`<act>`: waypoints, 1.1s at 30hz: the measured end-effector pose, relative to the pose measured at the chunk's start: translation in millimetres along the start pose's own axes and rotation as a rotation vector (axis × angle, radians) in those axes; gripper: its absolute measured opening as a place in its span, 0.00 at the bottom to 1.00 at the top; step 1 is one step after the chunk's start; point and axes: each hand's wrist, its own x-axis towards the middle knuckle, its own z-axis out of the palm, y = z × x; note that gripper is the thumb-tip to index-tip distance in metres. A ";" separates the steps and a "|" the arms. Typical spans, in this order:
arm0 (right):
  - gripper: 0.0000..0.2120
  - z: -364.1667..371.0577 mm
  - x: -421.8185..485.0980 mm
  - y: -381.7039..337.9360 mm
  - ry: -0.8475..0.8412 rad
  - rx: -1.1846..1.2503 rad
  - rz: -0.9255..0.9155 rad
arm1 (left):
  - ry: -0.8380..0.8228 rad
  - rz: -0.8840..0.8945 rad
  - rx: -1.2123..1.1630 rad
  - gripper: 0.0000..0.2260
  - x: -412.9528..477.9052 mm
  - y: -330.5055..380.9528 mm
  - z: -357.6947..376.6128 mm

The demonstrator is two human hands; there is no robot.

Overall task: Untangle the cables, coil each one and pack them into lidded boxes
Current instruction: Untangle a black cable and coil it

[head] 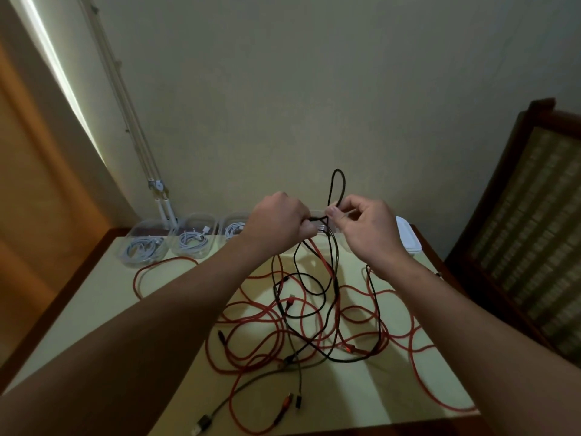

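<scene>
Above the red cable tangle (248,319), the left hand (283,220) clenched a black cable (338,170); the right hand (361,226) pinched its raised loop, apparently to draw it free.

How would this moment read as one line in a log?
left hand: grips black cable | right hand: pinches its loop | red cables: tangled on table | boxes: white cables coiled inside

3 clear boxes (143,229) (1 white cable coil (191,243) ea.), 1 lid stack (408,242), 2 hands (279,218); red/blk tangle (301,316): can't count.
</scene>
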 end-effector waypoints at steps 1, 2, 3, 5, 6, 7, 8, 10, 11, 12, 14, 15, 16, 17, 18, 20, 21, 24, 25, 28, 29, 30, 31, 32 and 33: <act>0.08 -2.0 0.4 -1.6 0.006 0.021 0.006 | 0.011 -0.013 -0.018 0.14 -0.3 -0.3 0.4; 0.08 -3.9 0.4 -3.9 0.013 0.049 0.014 | 0.025 -0.028 -0.035 0.15 -0.3 -0.6 1.3; 0.08 -6.0 0.3 -6.2 0.016 0.081 0.025 | 0.038 -0.047 -0.058 0.15 -0.3 0.5 0.6; 0.07 -11.9 0.6 -11.3 0.006 0.153 0.067 | 0.055 -0.083 -0.100 0.16 1.4 2.1 1.8; 0.08 -16.2 1.2 -13.7 0.006 0.215 0.098 | 0.051 -0.104 -0.110 0.16 1.2 1.3 3.4; 0.08 -21.7 3.2 -15.8 0.023 0.300 0.129 | 0.037 -0.128 -0.098 0.16 -0.7 -1.3 5.4; 0.09 -28.5 6.0 -18.3 0.058 0.408 0.158 | 0.014 -0.154 -0.068 0.16 -4.0 -7.1 9.6; 0.11 -44.4 14.0 -21.3 0.140 0.595 0.187 | -0.021 -0.204 -0.023 0.16 -16.0 -21.6 20.2; 0.11 -52.3 18.0 -21.8 0.168 0.642 0.188 | -0.016 -0.231 -0.035 0.15 -21.4 -29.0 26.8; 0.12 -59.3 21.0 -22.7 0.189 0.684 0.195 | 0.001 -0.256 -0.058 0.15 -25.3 -35.1 32.6; 0.13 -70.7 26.8 -20.6 0.239 0.782 0.231 | 0.048 -0.313 -0.103 0.13 -26.2 -40.3 40.5; 0.12 -75.1 29.1 -19.1 0.262 0.824 0.250 | 0.067 -0.340 -0.123 0.12 -25.6 -41.6 42.7; 0.12 -78.3 30.3 -18.0 0.275 0.853 0.266 | 0.071 -0.361 -0.143 0.12 -25.1 -43.2 45.3; 0.11 -80.9 30.8 -16.9 0.277 0.868 0.279 | 0.063 -0.375 -0.156 0.10 -25.2 -43.8 46.8; 0.11 -82.1 30.5 -15.5 0.268 0.880 0.290 | 0.046 -0.384 -0.158 0.08 -25.7 -44.5 48.9; 0.11 -82.8 29.1 -14.5 0.241 0.906 0.308 | 0.031 -0.392 -0.163 0.07 -26.4 -44.0 53.0; 0.11 -82.4 27.7 -15.5 0.228 0.921 0.317 | 0.039 -0.406 -0.176 0.08 -26.7 -40.9 54.4; 0.10 -80.8 25.7 -20.9 0.193 0.966 0.351 | 0.064 -0.392 -0.241 0.20 -26.8 -20.7 54.2; 0.10 -80.5 25.5 -22.8 0.184 0.984 0.358 | 0.043 -0.326 -0.262 0.22 -26.6 -12.2 52.8; 0.09 -78.9 24.8 -26.9 0.151 1.036 0.373 | -0.039 -0.094 -0.295 0.17 -23.8 6.6 51.0; 0.09 -78.8 24.7 -27.6 0.144 1.043 0.379 | -0.044 -0.069 -0.296 0.13 -21.4 8.4 51.3; 0.09 -78.7 24.4 -27.7 0.138 1.047 0.384 | -0.045 -0.080 -0.305 0.10 -18.8 9.0 51.0; 0.09 -79.1 23.4 -27.0 0.134 1.048 0.390 | -0.045 -0.112 -0.320 0.09 -16.1 8.1 51.4; 0.09 -79.5 22.0 -25.7 0.129 1.046 0.401 | -0.046 -0.151 -0.332 0.09 -13.5 7.1 51.7; 0.08 -79.6 20.3 -23.8 0.122 1.042 0.417 | -0.044 -0.183 -0.351 0.09 -11.0 6.9 50.6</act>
